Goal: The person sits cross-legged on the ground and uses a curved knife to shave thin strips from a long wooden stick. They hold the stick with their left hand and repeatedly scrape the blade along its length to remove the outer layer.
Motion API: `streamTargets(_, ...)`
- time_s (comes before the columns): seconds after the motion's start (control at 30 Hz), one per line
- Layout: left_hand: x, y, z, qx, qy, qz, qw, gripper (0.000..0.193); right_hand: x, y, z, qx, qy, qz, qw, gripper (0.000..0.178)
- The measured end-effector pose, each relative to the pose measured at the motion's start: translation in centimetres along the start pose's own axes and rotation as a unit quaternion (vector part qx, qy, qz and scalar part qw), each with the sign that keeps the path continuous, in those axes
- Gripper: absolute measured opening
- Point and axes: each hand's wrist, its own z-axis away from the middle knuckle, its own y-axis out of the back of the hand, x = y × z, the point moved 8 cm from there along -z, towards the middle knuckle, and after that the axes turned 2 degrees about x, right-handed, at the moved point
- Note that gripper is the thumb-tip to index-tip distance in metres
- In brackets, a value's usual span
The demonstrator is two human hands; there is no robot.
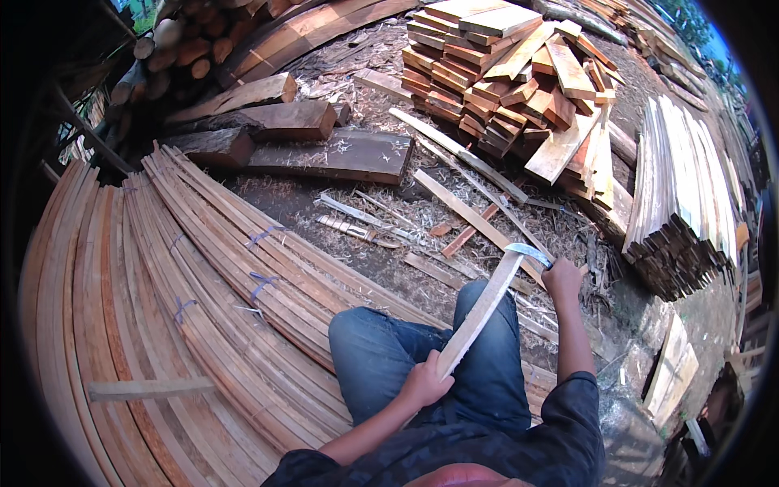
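My left hand point(426, 383) is wrapped round the near end of a pale, rough wooden slat point(480, 318). The slat runs up and away across my right thigh. In my right hand point(562, 280) is a curved knife point(527, 251) with a shiny metal blade. The blade lies at the slat's far end and seems to touch it; how deep the edge sits cannot be seen. My fingers hide most of the knife's handle.
Long wooden strips point(231, 268), some tied in bundles, spread under and left of my legs. A short board point(150, 389) lies across them. Heavy beams point(329, 156), stacked planks point(471, 73) and a bundle of pale slats point(686, 178) stand beyond. Shavings and offcuts litter the ground ahead.
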Motion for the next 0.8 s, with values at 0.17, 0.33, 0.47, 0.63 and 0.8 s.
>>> streamTargets(0.17, -1.0, 0.2, 0.4, 0.006, 0.021, -0.013, 1.0, 0.045, 0.7, 2.2, 0.0, -0.009, -0.053, -0.051, 0.997, 0.019)
streamTargets(0.33, -0.4, 0.3, 0.4, -0.005, 0.012, -0.004, 1.0, 0.045, -4.6, -1.1, 5.7, -0.086, 0.124, -0.02, 0.988, 0.02)
streamTargets(0.47, 0.3, 0.4, 0.5, -0.015, 0.019, -0.02, 1.0, 0.044, -3.3, -1.2, 2.6, -0.044, 0.084, -0.02, 0.995, 0.016)
streamTargets(0.63, -0.2, 0.5, 0.3, 0.013, 0.02, -0.023, 0.999, 0.042, -4.1, -1.1, 3.1, -0.043, 0.101, -0.033, 0.993, 0.016)
streamTargets(0.8, -0.7, 0.0, 0.4, -0.001, 0.016, -0.029, 0.999, 0.046, -8.4, -1.7, 9.3, -0.137, 0.223, -0.033, 0.964, 0.014)
